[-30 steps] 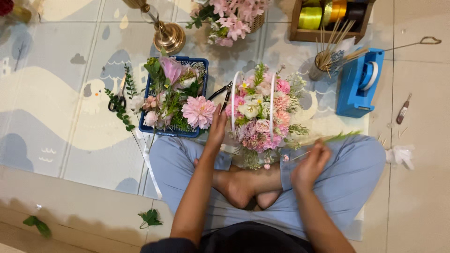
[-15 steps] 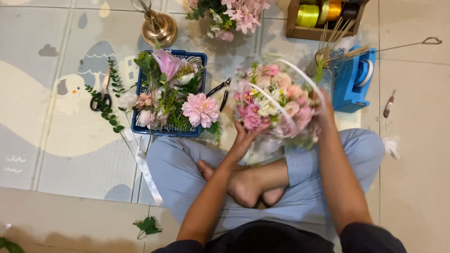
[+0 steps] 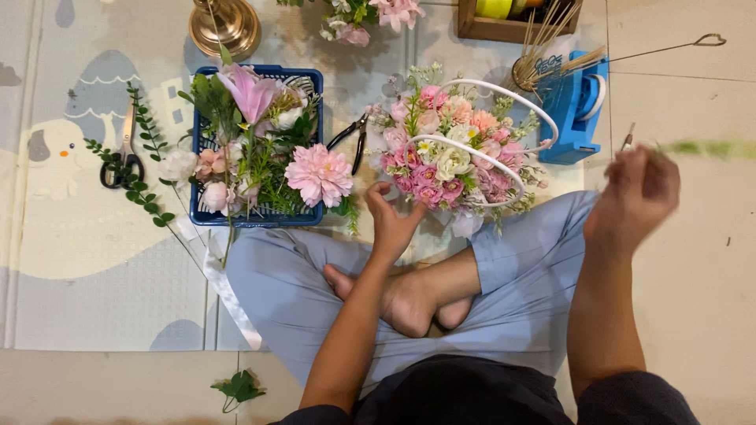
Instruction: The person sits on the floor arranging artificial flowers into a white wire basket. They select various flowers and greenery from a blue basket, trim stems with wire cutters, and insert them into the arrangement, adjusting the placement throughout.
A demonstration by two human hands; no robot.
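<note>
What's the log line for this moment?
left hand: open, touching pink-and-white flower basket | right hand: shut on blurred green stem, raised aside

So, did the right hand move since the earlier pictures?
Yes. The right hand moved out to the person's right, away from the flower arrangement; it is now beside the blue tape dispenser, blurred, holding a green stem.

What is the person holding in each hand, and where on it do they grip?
The right hand pinches a thin green stem by its near end; motion blur hides detail. The left hand holds nothing; its open fingers rest against the pink flower arrangement.
</note>
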